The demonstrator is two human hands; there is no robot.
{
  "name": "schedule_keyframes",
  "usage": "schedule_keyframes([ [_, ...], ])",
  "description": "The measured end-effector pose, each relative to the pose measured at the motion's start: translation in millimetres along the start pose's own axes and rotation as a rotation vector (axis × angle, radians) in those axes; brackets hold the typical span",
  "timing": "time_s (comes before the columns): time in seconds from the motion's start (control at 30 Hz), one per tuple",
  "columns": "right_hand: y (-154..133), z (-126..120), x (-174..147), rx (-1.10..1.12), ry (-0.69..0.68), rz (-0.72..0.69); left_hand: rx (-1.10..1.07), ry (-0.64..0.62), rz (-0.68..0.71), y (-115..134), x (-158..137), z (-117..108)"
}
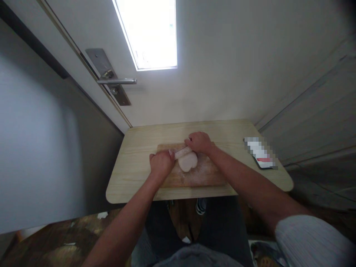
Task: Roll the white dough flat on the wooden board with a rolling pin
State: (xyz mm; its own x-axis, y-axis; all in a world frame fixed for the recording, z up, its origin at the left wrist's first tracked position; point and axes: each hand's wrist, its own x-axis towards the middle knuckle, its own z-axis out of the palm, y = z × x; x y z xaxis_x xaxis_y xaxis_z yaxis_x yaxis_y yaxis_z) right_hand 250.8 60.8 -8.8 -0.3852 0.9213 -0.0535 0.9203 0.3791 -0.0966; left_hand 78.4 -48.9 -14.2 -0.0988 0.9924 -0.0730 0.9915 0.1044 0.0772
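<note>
A pale rolling pin (183,152) lies slantwise over a flattened piece of white dough (188,162). My left hand (162,162) is closed round its near left end. At the other end, farther off and to the right, my right hand (199,142) is wrapped round it. Under the dough is a wooden cutting board (205,174) dusted with flour. The pin covers the far edge of the dough, and my fingers hide both pin ends.
The board rests on a light wooden table (133,159) with rounded corners. A phone (261,154), partly blurred out, lies at the table's right side. Behind stands a door with a metal handle (119,81) and a bright window pane (155,33). A grey panel (41,141) rises at left.
</note>
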Motion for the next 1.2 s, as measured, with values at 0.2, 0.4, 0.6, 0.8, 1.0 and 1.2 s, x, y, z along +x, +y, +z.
schedule_keyframes([
  [0.2, 16.6, -2.7, -32.8, 0.033, 0.08, 0.193, 0.024, 0.095, 0.137, 10.4, 9.9, -13.8],
  [0.4, 28.6, 7.3, -86.4, 0.125, 0.145, 0.247, -0.011, 0.154, 0.34, 23.7, 34.7, -18.8],
  [0.6, 8.7, 19.0, -123.8, 0.135, 0.117, 0.258, -0.05, 0.138, 0.355, 34.3, 52.0, -10.7],
  [0.8, -5.4, 25.6, -126.8, 0.089, 0.106, 0.273, -0.041, 0.161, 0.408, 35.3, 59.0, -0.5],
  [1.0, -6.7, 30.5, -126.3, 0.04, 0.114, 0.259, -0.043, 0.246, 0.421, 32.8, 63.9, 13.7],
  [1.2, -4.0, 40.2, -129.3, 0.077, 0.165, 0.202, -0.145, 0.302, 0.446, 32.1, 65.1, 12.1],
])
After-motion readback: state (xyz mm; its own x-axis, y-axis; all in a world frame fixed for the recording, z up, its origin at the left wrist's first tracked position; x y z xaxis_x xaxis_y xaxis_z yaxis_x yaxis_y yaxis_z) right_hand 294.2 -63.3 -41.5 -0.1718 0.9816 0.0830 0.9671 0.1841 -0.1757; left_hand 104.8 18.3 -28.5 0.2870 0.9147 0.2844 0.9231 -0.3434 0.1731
